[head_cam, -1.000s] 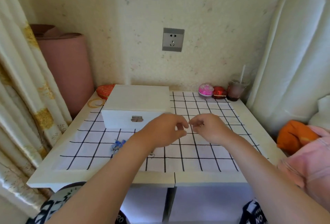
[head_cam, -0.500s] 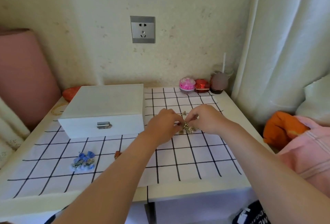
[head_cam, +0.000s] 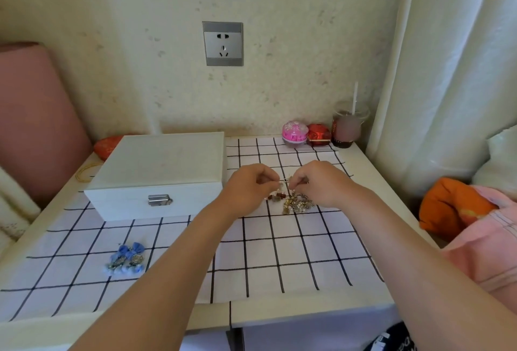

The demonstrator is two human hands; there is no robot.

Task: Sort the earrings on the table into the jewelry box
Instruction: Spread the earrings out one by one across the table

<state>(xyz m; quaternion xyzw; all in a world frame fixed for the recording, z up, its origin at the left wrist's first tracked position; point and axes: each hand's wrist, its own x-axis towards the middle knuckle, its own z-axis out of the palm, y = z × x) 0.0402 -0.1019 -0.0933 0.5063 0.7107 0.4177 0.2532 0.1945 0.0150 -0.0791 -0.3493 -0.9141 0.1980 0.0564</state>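
At frame centre the left hand (head_cam: 249,186) and right hand (head_cam: 317,182) meet fingertip to fingertip, fingers curled in, pinching a tiny earring (head_cam: 284,180) between them just above the pile (head_cam: 297,203) on the checked cloth (head_cam: 293,252). The box (head_cam: 159,171) sits closed at centre left. A blue pair (head_cam: 126,259) lies lower left.

Pale table (head_cam: 372,171), checked cloth (head_cam: 279,252) over it. On cloth: closed white jewelry box (head_cam: 162,166), blue earrings (head_cam: 126,259), mixed earrings (head_cam: 296,203) heaped. Rear edge: pink case (head_cam: 294,132), red case (head_cam: 319,134), cup (head_cam: 347,129). Left edge: bangle (head_cam: 85,173), red pouch (head_cam: 106,145).
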